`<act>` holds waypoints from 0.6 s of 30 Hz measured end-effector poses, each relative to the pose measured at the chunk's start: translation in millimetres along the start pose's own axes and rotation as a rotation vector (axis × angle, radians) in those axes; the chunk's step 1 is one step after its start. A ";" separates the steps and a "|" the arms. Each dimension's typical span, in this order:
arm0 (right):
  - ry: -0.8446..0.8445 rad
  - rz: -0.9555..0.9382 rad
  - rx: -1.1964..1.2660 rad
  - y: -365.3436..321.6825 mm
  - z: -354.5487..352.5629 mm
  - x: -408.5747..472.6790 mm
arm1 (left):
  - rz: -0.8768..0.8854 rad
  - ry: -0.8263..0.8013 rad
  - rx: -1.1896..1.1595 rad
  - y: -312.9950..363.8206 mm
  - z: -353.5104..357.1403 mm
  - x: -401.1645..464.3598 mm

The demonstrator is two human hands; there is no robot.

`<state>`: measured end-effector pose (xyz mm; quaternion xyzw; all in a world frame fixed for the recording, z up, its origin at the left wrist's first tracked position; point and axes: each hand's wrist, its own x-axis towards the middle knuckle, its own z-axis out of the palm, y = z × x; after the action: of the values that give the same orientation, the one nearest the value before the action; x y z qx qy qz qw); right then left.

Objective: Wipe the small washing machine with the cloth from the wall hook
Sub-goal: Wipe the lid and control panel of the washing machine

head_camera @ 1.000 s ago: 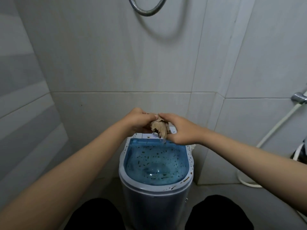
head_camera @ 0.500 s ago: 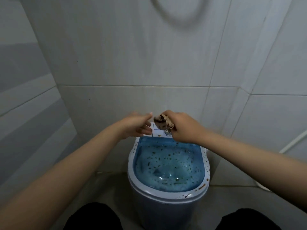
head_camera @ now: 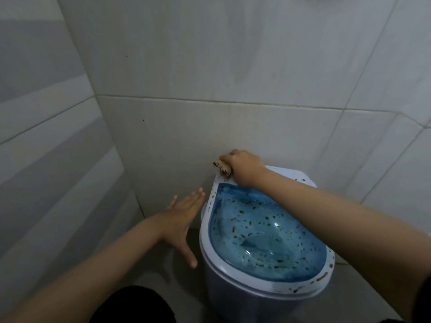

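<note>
The right hand (head_camera: 242,167) grips the bunched cloth (head_camera: 222,167) on the washing machine (head_camera: 263,292) back corner; press firmly, sweeping forward. The left hand (head_camera: 184,213) spreads empty beside it.

Dim, even light, soft overall blur, wide-angle bending at edges, faint glare on the blue lid (head_camera: 268,238).

Washing machine (head_camera: 263,297) lid, 5 o'clock: you can read no text, brand or number on it.
Control panel, 2 o'clock: no legible label.
Wall tiles (head_camera: 210,66), 12 o'clock: no sign or marking.
</note>
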<state>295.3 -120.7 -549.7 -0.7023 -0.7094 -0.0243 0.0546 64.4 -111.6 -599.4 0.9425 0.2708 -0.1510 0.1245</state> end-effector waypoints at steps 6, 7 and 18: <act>-0.098 -0.029 -0.210 -14.1 11.5 12.6 | 0.067 0.012 -0.177 8.3 11.3 13.7; -0.110 -0.032 -0.226 -16.8 11.8 13.7 | 0.066 0.016 -0.188 7.7 12.3 14.5; -0.108 -0.126 -0.207 -64.6 14.1 -31.3 | 0.129 0.158 -0.245 3.9 21.9 17.1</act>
<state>230.4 -151.0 -564.5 -0.6584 -0.7478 -0.0629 -0.0580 75.6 -113.7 -625.0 0.9445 0.2353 -0.0339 0.2265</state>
